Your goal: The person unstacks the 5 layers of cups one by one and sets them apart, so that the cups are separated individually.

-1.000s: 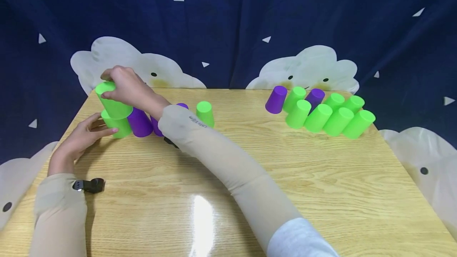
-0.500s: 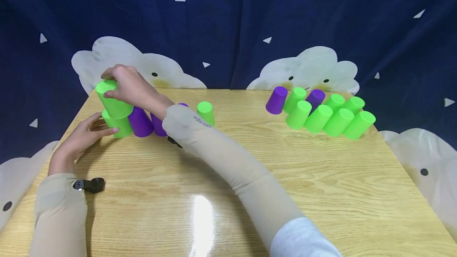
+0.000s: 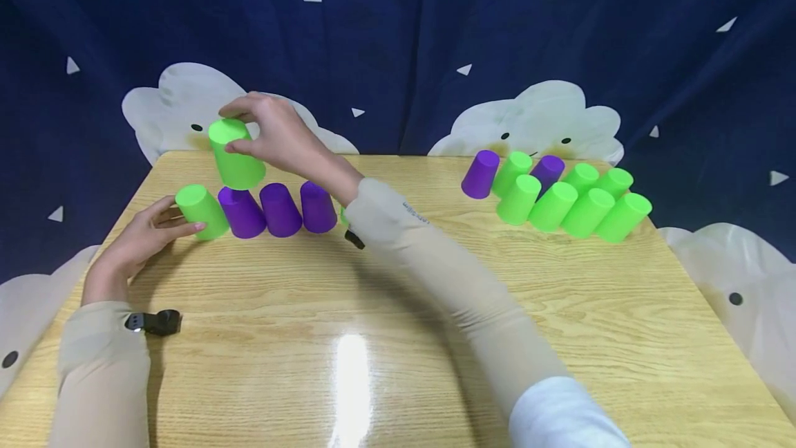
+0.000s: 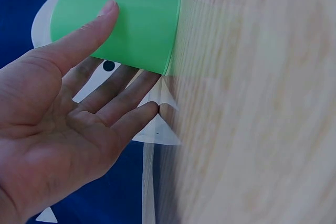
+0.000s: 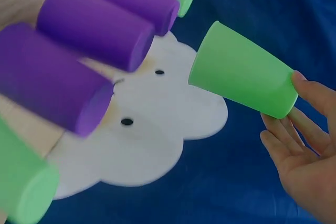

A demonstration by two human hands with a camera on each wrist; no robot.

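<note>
A row of upside-down cups stands at the table's left: a green cup [image 3: 200, 211], then three purple cups [image 3: 280, 209]. My left hand [image 3: 168, 221] rests against the end green cup [image 4: 126, 27], thumb on its side and fingers straight. My right hand [image 3: 239, 130] pinches another upside-down green cup [image 3: 235, 154] by its closed end and holds it in the air above the first purple cup. The right wrist view shows that held cup [image 5: 241, 77] tilted, with fingertips [image 5: 299, 85] at its base. One more green cup [image 3: 343, 214] is almost hidden behind my right forearm.
A cluster of several green cups [image 3: 569, 202] and two purple cups [image 3: 480, 173] lies at the back right of the wooden table [image 3: 373, 310]. A dark blue curtain with white cloud shapes [image 3: 535, 119] hangs behind the table.
My right hand has lifted the green cup off the left end of the row, up and to the right. The purple cups are now uncovered. My left hand has stayed put.
</note>
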